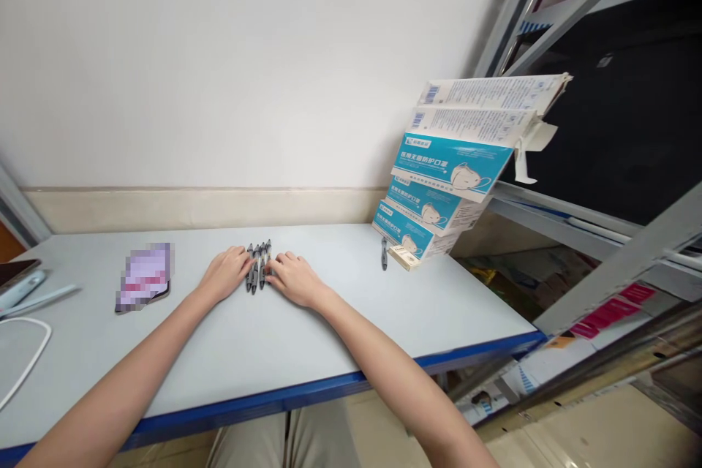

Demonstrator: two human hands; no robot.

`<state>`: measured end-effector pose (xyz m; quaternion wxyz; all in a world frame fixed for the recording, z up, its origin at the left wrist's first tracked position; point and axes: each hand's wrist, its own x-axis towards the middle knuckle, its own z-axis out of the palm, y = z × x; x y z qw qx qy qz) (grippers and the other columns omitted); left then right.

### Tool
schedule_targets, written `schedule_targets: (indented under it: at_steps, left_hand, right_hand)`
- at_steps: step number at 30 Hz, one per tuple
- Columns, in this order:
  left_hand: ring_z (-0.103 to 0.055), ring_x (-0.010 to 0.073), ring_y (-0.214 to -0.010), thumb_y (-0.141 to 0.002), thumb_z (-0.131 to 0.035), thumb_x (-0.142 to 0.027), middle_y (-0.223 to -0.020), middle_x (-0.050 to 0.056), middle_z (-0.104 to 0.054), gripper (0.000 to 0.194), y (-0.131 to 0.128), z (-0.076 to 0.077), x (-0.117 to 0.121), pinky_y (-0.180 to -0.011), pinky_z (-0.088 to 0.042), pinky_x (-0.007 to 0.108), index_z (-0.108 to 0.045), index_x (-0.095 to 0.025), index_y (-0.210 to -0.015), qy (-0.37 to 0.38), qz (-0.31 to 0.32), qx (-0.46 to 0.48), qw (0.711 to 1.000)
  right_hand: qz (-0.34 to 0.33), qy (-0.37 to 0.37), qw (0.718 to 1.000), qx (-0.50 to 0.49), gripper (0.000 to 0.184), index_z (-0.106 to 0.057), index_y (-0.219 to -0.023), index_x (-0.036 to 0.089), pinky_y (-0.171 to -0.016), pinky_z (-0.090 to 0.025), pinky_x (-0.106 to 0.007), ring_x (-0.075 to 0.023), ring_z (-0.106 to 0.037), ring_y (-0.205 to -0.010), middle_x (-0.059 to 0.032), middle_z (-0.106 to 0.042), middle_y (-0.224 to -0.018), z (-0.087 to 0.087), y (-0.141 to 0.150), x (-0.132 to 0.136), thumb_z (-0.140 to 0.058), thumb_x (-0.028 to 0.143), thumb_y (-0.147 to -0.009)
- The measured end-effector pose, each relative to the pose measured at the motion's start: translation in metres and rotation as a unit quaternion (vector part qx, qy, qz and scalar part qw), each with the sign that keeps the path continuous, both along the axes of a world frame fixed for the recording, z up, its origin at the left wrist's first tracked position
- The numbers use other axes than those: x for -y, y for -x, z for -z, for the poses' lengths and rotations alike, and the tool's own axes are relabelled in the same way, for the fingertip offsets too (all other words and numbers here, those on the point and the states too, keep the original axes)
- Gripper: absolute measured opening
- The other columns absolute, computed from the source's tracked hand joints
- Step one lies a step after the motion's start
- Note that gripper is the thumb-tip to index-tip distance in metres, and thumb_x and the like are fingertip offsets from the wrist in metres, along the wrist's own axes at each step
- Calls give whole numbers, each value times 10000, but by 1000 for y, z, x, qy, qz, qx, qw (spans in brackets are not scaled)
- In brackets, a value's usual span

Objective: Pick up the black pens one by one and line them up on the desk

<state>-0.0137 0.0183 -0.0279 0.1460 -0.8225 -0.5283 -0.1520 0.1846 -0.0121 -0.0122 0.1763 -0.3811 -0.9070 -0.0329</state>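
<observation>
Several dark pens (258, 265) lie side by side on the pale table (230, 351), pointing away from me. My left hand (224, 272) rests flat on the table to their left, its fingertips touching the nearest pen. On the other side my right hand (295, 278) lies flat too, fingers against the rightmost pen. Both hands have their fingers stretched out and hold nothing. One more dark pen (384, 254) lies alone further right, near the boxes.
A leaning stack of blue-and-white mask boxes (447, 190) stands at the table's right end against a metal shelf frame (603, 248). A phone (143, 278) lies at the left. At the far left are a white cable (27, 358) and a pale device (19, 289).
</observation>
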Motion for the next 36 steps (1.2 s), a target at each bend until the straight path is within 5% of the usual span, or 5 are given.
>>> schedule_targets:
  at_steps: [10,17,22,27,36]
  left_hand:
    - [-529,204,-810,-905,-262,-357,-794,60,-560,368,-3,-5,5,-724,-411,320,-544,-174,-756,9,-10,9,1000]
    - [-448,240,-1068,-874,-383,-404,-1188,122,-487,396,-3,-10,8,-843,-390,347,-416,-156,-1180,-75,-2,83,994]
    - [-418,244,-1145,-879,-402,-355,-1285,124,-444,410,-5,-22,16,-908,-343,361,-378,-186,-1252,-131,25,39,990]
    - [-548,190,-879,-917,-280,-209,-929,89,-594,280,2,-21,15,-773,-390,317,-552,-190,-981,-110,68,-44,991]
    - [-516,122,-644,-934,-268,-330,-687,26,-545,325,-1,-21,18,-578,-358,238,-522,-177,-801,-146,127,-48,980]
  right_hand:
    - [70,70,995,27,233,-563,-915,208,-667,-360,-283,-201,-570,-800,-73,-636,-878,-3,-3,-5,-425,391,-874]
    - [209,75,970,-95,245,-479,-1102,189,-615,-336,-255,-179,-574,-705,-73,-661,-847,-15,-29,-17,-369,203,-884]
    - [63,223,928,-292,262,-578,-1048,187,-604,-362,-212,-97,-480,-566,-1,-641,-764,-24,-34,-22,-391,212,-866]
    - [-64,451,827,-329,353,-657,-939,97,-488,-319,-196,-62,-370,-449,6,-551,-591,-24,-32,-22,-398,323,-858]
    - [-66,422,830,-359,337,-681,-713,101,-480,-280,-198,-56,-329,-470,27,-485,-515,-25,-35,-24,-571,420,-725]
